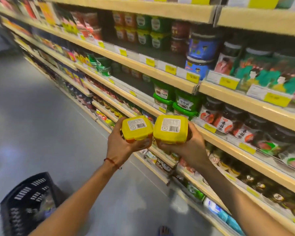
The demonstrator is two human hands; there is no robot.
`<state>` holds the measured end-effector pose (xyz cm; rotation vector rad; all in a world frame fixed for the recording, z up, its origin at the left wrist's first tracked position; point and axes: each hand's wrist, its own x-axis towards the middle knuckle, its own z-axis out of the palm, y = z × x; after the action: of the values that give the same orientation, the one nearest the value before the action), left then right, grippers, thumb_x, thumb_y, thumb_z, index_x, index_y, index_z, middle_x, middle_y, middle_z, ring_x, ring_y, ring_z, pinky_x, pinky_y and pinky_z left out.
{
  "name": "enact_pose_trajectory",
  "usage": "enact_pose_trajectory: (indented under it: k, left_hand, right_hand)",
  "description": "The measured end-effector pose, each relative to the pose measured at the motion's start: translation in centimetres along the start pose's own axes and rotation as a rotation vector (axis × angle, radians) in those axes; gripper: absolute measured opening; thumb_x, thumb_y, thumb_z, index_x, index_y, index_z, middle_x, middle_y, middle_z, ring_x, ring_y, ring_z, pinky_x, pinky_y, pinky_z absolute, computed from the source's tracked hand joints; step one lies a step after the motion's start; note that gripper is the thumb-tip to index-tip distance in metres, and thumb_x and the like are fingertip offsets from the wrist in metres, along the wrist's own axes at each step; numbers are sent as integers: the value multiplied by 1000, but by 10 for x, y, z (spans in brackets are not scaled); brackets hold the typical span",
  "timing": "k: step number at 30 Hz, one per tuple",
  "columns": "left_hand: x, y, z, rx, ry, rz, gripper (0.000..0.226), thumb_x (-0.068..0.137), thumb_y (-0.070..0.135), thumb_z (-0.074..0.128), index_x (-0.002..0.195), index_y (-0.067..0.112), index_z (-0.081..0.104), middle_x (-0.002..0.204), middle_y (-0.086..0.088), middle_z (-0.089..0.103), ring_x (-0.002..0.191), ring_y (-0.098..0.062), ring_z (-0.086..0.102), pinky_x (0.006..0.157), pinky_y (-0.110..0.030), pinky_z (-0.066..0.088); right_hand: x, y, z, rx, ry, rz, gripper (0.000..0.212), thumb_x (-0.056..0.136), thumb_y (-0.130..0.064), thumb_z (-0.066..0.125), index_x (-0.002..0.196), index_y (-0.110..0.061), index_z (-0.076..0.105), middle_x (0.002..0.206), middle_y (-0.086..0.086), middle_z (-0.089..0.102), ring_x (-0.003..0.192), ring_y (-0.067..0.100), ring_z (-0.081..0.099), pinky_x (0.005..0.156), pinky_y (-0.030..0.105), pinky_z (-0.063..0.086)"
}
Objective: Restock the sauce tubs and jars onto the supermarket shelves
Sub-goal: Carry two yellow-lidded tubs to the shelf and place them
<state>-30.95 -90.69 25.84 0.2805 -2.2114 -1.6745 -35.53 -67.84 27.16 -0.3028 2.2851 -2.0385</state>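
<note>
Supermarket aisle, grey floor [41, 116]; black basket [29, 201] low left, contents blurred. Left hand [121, 143] grips a yellow-lidded tub [137, 127], right hand [189, 147] grips a second tub [170, 128], lids touching, before stocked shelves [177, 77] holding green tubs [184, 103].

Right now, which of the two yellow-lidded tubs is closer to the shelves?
The yellow-lidded tub in the right hand, at; it sits beside the shelf edge, while the left hand's tub is further out over the aisle.
</note>
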Motion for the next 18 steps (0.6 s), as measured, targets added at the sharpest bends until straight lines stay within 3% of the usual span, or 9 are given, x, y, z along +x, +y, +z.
enact_pose_trajectory:
  k: [5, 9, 11, 13, 15, 17, 18]
  left_hand:
    - [98, -13, -44, 15, 56, 10, 103, 58, 16, 99, 145, 13, 44, 125, -1, 68, 108, -4, 69, 86, -22, 59]
    - [171, -22, -85, 0, 75, 72, 92, 60, 5, 96, 137, 14, 48, 119, 4, 67, 99, 7, 67, 77, -10, 53]
    - [211, -31, -109, -2, 64, 108, 84, 61, -1, 93, 129, 20, 49, 113, 9, 66, 93, 13, 66, 73, -7, 51]
    - [253, -38, -135, -8, 30, 131, 86, 60, 6, 96, 130, 19, 49, 114, 7, 66, 96, 10, 67, 76, -11, 53]
    - [294, -42, -160, 17, -15, 162, 92, 57, 30, 99, 133, 27, 49, 121, 9, 66, 107, 2, 66, 85, -18, 56]
    - [335, -43, -181, 36, -62, 175, 92, 53, 38, 96, 132, 33, 49, 122, 13, 64, 109, 4, 64, 86, -18, 56]
    - [356, -44, -190, 33, -87, 191, 94, 53, 36, 96, 134, 30, 49, 122, 11, 65, 109, 2, 65, 87, -20, 56]
  right_hand:
    - [98, -18, 57, 19, -30, -30, 95, 46, -22, 102, 131, -24, 60, 116, -7, 76, 107, 12, 73, 89, 35, 61]
    - [167, -31, 112, 32, 5, -56, 97, 44, -23, 101, 131, -16, 59, 117, -3, 76, 108, 15, 73, 91, 37, 60]
    - [200, -37, 143, 9, 38, -86, 97, 43, -28, 102, 130, -19, 59, 117, -6, 76, 108, 11, 72, 89, 31, 60]
    - [228, -43, 173, 20, 86, -93, 94, 44, -26, 100, 129, -21, 59, 114, -12, 76, 107, 5, 71, 86, 21, 58]
    - [252, -53, 201, 0, 131, -120, 94, 44, -29, 99, 129, -24, 59, 113, -17, 74, 105, -4, 69, 86, 14, 55]
    - [273, -62, 224, -16, 183, -137, 93, 45, -30, 99, 128, -26, 59, 114, -19, 72, 107, -4, 67, 88, 16, 55]
    - [285, -65, 234, -15, 210, -146, 93, 44, -29, 101, 127, -27, 59, 117, -15, 73, 109, 0, 68, 91, 23, 57]
